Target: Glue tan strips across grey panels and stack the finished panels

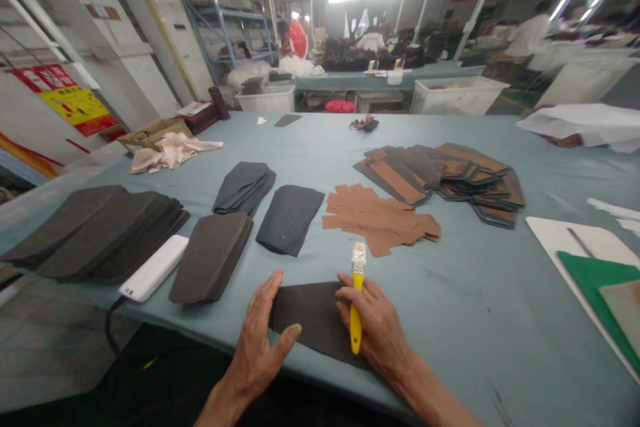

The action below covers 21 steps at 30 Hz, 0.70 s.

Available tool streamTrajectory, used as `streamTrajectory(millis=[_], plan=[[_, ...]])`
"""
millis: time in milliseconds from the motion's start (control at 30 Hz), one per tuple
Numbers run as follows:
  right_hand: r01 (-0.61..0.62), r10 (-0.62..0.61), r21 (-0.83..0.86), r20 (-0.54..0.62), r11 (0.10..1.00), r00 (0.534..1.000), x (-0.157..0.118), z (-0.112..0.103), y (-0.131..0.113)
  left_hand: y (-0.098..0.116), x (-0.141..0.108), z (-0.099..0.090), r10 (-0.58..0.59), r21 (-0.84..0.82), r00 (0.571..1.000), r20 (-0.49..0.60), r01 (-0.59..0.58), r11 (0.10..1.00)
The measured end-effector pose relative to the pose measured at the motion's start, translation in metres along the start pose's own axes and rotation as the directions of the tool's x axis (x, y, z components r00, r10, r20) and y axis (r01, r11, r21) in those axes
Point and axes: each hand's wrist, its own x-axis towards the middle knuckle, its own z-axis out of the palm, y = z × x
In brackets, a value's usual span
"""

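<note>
A dark grey-brown sheet piece (313, 312) lies flat near the front edge of the table between my hands. My left hand (263, 327) is open at its left end, thumb spread over the near edge. My right hand (377, 320) is closed around a brush (356, 320) with a yellow handle, bristles pointing away and whitish, while its fingers rest at the sheet's right end. Just beyond, orange-brown strips (377, 217) lie in a loose pile. Stacks of dark pieces stand to the left, the nearest stack (210, 257) beside a white rectangular device (155, 268) with a black cable.
A large dark stack (110, 230) sits at the far left. Fanned dark pieces with brown strips (445, 173) lie at the back right. A white board (545, 230) with a green sheet (600, 287) is on the right. Pink cloth (173, 152) lies back left; people work in the distance.
</note>
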Motion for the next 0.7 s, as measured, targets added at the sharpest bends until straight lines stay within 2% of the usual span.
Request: streamTrajectory(millis=[67,167,233,300,367,433,533,600,700], plan=[[-0.017,0.019,0.067,-0.032,0.998,0.999,0.0,-0.007,0.001,0.001,-0.007,-0.009,-0.016,0.001,0.997,-0.078,0.016,1.0],[-0.078,0.089,0.175,-0.057,0.982,0.994,0.003,-0.021,-0.003,0.015,-0.016,-0.017,0.093,0.056,0.983,-0.159,-0.085,0.995],[-0.138,0.156,0.243,-0.053,0.96,0.986,0.007,-0.03,-0.011,0.031,-0.019,-0.017,0.171,0.088,0.976,-0.133,-0.16,0.983],[-0.245,0.274,0.365,-0.028,0.898,0.961,0.012,-0.035,-0.019,0.049,-0.019,-0.012,0.233,0.072,0.971,-0.054,-0.229,0.971],[-0.387,0.435,0.55,0.047,0.74,0.899,0.017,-0.035,-0.026,0.063,-0.015,-0.005,0.28,0.033,0.96,0.013,-0.28,0.959],[-0.525,0.575,0.671,0.176,0.524,0.799,0.022,-0.029,-0.031,0.071,-0.01,0.002,0.314,-0.015,0.947,0.074,-0.314,0.949],[-0.668,0.679,0.685,0.345,0.29,0.648,0.029,-0.018,-0.036,0.073,-0.008,0.012,0.334,-0.08,0.934,0.123,-0.326,0.942],[-0.721,0.687,0.662,0.427,0.206,0.588,0.032,-0.01,-0.041,0.073,-0.011,0.017,0.338,-0.106,0.936,0.094,-0.329,0.939],[-0.774,0.667,0.608,0.506,0.174,0.547,0.033,-0.001,-0.048,0.072,-0.018,0.019,0.326,-0.112,0.944,0.048,-0.319,0.941]])
